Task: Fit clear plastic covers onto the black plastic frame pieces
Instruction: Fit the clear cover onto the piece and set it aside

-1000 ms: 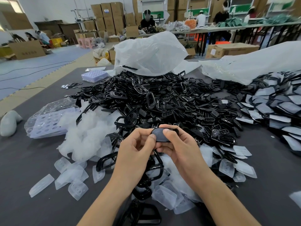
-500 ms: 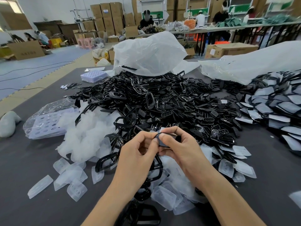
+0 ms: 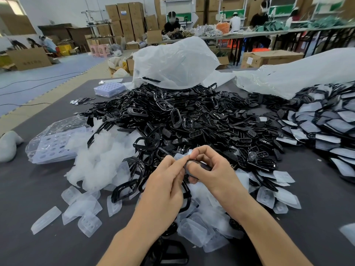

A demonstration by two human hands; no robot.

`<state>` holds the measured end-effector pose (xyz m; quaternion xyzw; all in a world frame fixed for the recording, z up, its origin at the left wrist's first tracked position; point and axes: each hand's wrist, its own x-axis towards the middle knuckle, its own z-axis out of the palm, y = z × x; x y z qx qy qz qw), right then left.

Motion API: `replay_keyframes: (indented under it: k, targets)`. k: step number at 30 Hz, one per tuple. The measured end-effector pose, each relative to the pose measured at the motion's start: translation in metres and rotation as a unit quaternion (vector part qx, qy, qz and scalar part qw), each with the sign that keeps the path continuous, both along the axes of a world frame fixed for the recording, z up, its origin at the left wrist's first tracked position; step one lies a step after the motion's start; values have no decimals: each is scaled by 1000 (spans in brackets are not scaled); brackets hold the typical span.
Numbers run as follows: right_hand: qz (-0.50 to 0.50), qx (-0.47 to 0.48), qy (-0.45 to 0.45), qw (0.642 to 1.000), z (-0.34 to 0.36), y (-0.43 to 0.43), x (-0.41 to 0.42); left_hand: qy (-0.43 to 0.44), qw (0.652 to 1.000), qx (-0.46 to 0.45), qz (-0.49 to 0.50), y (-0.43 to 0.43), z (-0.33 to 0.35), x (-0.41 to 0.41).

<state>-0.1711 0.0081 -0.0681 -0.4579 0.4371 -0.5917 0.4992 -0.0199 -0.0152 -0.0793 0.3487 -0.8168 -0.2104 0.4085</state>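
Pinching frame piece (image 3: 201,163): left hand (image 3: 165,181), right hand (image 3: 215,170)

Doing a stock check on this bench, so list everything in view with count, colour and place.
black frame pieces: large heap, black, table centre
clear covers: many, translucent, scattered near edge
covered pieces: pile, black with whitish covers, right
plastic bags: two, milky white, behind the heaps
blister trays: two stacks, lilac, left
table: one, dark grey
held frame piece: one, black, between both grips
left-hand grip: pinches held frame piece
right-hand grip: holds held frame piece
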Motion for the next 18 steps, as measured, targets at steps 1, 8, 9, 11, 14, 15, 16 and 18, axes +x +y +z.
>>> replay_keyframes:
  k: [1,8,9,11,14,15,16,18]
  targets:
    - [1,-3,1,1000,0,0,0,-8,1000,-6,-3,0,0,0]
    - [4,21,-40,999,0,-3,-5,2,1000,-21,-2,4,8,2]
    - [-10,28,-58,998,0,-4,-5,10,1000,-21,10,5,9,1]
    - [-38,41,-84,995,-1,-6,-6,2,999,-42,26,6,11,2]
    - [-59,36,-98,993,-2,-6,-6,-75,990,-112,29,7,13,2]
    - [-66,34,-97,993,-2,-5,-5,-99,987,-126,29,7,13,2]
    - [-71,31,-94,993,-3,-5,-5,-116,984,-135,29,6,13,2]
    - [-77,23,-83,993,-2,-4,-4,-136,979,-151,23,7,14,2]
